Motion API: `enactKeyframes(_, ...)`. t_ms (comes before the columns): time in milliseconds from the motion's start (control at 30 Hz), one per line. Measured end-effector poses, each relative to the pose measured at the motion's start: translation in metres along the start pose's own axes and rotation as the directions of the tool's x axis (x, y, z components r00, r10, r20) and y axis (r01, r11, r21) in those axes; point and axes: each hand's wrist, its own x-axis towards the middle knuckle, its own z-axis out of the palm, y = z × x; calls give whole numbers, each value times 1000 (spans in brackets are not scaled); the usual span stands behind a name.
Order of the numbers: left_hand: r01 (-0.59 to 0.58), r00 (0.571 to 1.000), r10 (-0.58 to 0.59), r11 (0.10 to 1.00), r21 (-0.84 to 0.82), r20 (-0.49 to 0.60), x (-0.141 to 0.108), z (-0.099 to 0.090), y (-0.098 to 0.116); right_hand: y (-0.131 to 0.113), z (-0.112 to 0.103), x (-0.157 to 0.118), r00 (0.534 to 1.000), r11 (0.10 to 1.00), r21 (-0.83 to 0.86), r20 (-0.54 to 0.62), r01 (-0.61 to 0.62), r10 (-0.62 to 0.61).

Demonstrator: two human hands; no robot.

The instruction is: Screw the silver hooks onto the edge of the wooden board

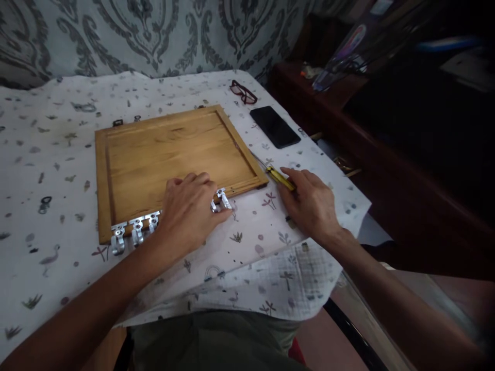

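A framed wooden panel (pixel 166 154) lies flat on a cloth-covered table. Along its near edge runs a silvery metal hook rail (pixel 137 226) with several clips or hooks. My left hand (pixel 189 208) is curled over the rail's right half, fingers on the panel side and thumb at the near side by the end hook; the middle of the rail is hidden under it. Off the panel's right corner, my right hand (pixel 309 201) grips a yellow-handled screwdriver (pixel 279 178), its thin shaft pointing up-left beside the panel's right edge.
A black phone (pixel 275 127) and red-framed glasses (pixel 243 93) lie beyond the panel to the right. The patterned white cloth (pixel 54 190) hangs over the table's near edge. A dark reddish-brown piece of furniture (pixel 328 118) stands along the right side, with a patterned curtain (pixel 154 36) behind.
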Motion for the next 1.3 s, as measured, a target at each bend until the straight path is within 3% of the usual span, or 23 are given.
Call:
enactKeyframes(100, -15, 1000, 15, 1000, -2, -24, 0, 2, -1, 2, -9, -1, 988, 984, 165, -127, -62, 84)
enactKeyframes(200, -14, 1000, 14, 1000, -4, -22, -1, 2, -1, -2, -26, 0, 938, 923, 377, -285, -79, 197)
enactKeyframes(300, -13, 1000, 13, 1000, -14, -26, -2, 1, -1, -20, -44, 2, 886, 835, 550, -385, -6, 260)
enactKeyframes(400, -15, 999, 15, 1000, -18, -29, -2, 2, -2, -48, -55, 2, 858, 746, 652, -453, 135, 241)
enactKeyframes(567, -5, 1000, 5, 1000, -19, -25, -1, 4, -3, -85, -51, -3, 905, 671, 662, -425, 332, -29)
enactKeyframes(700, 6, 1000, -7, 999, -35, -21, -1, 3, -1, -93, -43, -3, 905, 701, 590, -373, 401, -203)
enactKeyframes(833, 18, 1000, -18, 1000, -17, 5, 0, 2, 0, -95, -42, -1, 937, 794, 499, -230, 347, -264)
enactKeyframes(933, 6, 1000, -6, 1000, -16, -14, 0, 3, -1, -94, -41, 0, 932, 803, 473, -173, 363, -319)
enactKeyframes(1300, -11, 999, 10, 1000, -25, -39, -1, 7, -3, -94, -40, 4, 901, 806, 404, -175, 433, -397)
